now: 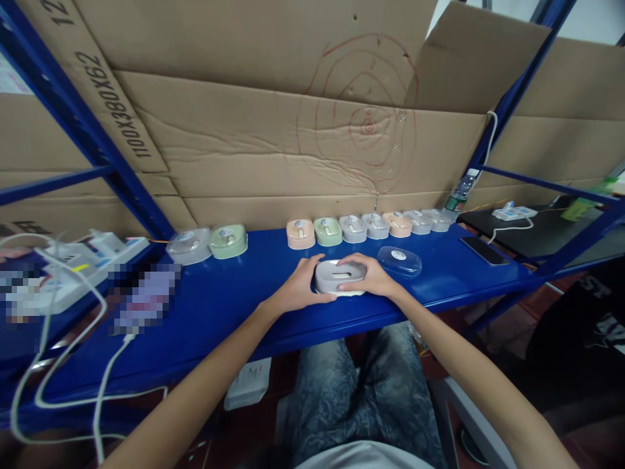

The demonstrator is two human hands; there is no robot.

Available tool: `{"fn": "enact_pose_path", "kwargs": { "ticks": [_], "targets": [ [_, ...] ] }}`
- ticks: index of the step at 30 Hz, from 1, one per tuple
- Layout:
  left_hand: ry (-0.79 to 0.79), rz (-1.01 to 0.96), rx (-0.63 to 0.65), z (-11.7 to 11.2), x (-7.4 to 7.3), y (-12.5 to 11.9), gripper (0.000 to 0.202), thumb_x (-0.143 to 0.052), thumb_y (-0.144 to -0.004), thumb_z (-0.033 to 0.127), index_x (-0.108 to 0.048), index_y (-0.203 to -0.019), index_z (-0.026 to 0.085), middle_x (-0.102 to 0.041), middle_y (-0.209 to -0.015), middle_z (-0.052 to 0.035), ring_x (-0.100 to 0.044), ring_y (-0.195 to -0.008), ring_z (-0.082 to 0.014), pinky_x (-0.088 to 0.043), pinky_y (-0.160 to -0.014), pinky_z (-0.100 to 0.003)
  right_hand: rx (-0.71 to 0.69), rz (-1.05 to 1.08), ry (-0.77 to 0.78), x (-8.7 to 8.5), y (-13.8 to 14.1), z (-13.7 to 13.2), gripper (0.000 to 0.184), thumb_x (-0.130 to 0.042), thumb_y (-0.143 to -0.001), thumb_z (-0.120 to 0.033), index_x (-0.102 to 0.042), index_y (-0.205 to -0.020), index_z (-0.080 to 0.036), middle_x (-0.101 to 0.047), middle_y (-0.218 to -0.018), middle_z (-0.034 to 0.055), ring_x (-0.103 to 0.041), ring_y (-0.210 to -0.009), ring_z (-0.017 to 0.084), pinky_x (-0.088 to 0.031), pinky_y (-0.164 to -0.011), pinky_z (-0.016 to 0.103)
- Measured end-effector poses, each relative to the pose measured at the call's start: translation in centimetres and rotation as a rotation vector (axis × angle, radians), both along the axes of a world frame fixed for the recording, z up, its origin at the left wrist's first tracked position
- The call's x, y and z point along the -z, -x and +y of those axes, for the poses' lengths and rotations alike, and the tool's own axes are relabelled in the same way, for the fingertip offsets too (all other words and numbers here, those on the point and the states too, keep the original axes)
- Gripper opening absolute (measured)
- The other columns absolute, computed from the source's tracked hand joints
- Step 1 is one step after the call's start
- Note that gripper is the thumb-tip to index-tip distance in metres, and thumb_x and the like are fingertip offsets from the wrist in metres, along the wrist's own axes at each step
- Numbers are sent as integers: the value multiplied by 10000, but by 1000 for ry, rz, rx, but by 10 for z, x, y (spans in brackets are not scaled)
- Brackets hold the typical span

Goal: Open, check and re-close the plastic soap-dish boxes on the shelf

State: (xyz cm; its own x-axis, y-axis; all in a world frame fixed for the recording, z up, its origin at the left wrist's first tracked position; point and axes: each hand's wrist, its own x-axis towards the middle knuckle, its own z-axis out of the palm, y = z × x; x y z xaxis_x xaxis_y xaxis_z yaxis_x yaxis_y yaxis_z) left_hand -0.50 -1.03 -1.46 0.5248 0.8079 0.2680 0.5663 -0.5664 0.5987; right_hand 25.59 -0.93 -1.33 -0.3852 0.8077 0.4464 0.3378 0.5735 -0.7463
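Observation:
In the head view a grey oval box with a slot in its top stands at the front of the blue shelf, between my hands. My left hand curves round its left end, thumb low at the front. Closed round the right end is my right hand, with fingers over the top edge and the thumb on the front side. Something white shows under the box's front edge. Just right of my right hand lies a clear plastic lid with a round white sticker.
Behind stand several lidded boxes, among them a peach one and a green one. A phone and a water bottle are at the right. Power strips and white cables crowd the left. Cardboard walls the back.

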Motion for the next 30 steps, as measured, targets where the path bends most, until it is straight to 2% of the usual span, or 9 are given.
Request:
{"fn": "enact_pose_path", "kwargs": {
  "ticks": [4, 8, 10, 13, 18, 22, 27, 30],
  "targets": [
    [-4, -13, 30, 0, -1, 0, 1082, -906, -736, 520, -344, -1607, 212, -579, -1409, -135, -513, -1347, -379, -430, -1162, -540, 55, 270, 208, -4, -1, 5, 519, -896, -744, -589, -784, -1099, -227, -781, -1166, 74, -723, -1119, 292, -535, -1057, 450],
    [9, -8, 31, 0, -2, 0, 1143, -900, -737, 531, -287, -1643, 202, -589, -1389, -123, -492, -1351, -373, -387, -1193, -542, 70, 609, 418, -15, -10, 10, 599, -801, -799, -718, -768, -1109, -207, -809, -1018, 95, -772, -978, 307, -603, -960, 457],
    [14, -2, 37, 0, -2, 0, 1136, -891, -740, 529, -287, -1647, 208, -577, -1401, -121, -485, -1359, -371, -383, -1198, -538, 28, 709, 480, -21, -16, 10, 633, -706, -860, -767, -752, -1150, -207, -813, -1013, 104, -783, -972, 320, -630, -922, 469],
    [8, -2, 46, -1, -2, 1, 1091, -877, -751, 494, -308, -1638, 209, -571, -1407, -119, -477, -1371, -365, -373, -1212, -534, 10, 789, 527, -25, -23, 9, 615, -597, -935, -760, -717, -1227, -231, -811, -1073, 96, -786, -1014, 319, -660, -880, 475],
    [11, 5, 40, -1, -2, 1, 1013, -859, -769, 462, -353, -1609, 210, -561, -1414, -122, -456, -1394, -362, -363, -1225, -540, 84, 823, 565, -15, -20, 9, 517, -603, -967, -672, -682, -1239, -240, -802, -1145, 84, -777, -1043, 300, -672, -865, 470],
    [6, -5, 42, 0, -1, 1, 1006, -859, -770, 468, -356, -1607, 226, -565, -1401, -119, -460, -1392, -364, -372, -1218, -543, 117, 779, 555, -2, -17, 10, 549, -624, -933, -710, -710, -1172, -223, -815, -1062, 88, -783, -990, 313, -658, -866, 473],
    [11, -13, 35, 0, -1, 1, 1069, -877, -750, 480, -323, -1630, 231, -582, -1386, -109, -474, -1376, -363, -360, -1223, -553, 161, 562, 361, 10, -20, 8, 597, -657, -888, -762, -760, -1107, -216, -810, -1058, 72, -747, -1074, 318, -610, -931, 436],
    [24, -17, 26, -1, -3, 0, 1087, -889, -738, 482, -322, -1634, 244, -585, -1381, -105, -484, -1368, -364, -362, -1218, -562, 210, 515, 275, 13, -21, 7, 591, -632, -900, -768, -764, -1079, -220, -801, -1062, 58, -728, -1093, 309, -590, -938, 413]
  ]
}}
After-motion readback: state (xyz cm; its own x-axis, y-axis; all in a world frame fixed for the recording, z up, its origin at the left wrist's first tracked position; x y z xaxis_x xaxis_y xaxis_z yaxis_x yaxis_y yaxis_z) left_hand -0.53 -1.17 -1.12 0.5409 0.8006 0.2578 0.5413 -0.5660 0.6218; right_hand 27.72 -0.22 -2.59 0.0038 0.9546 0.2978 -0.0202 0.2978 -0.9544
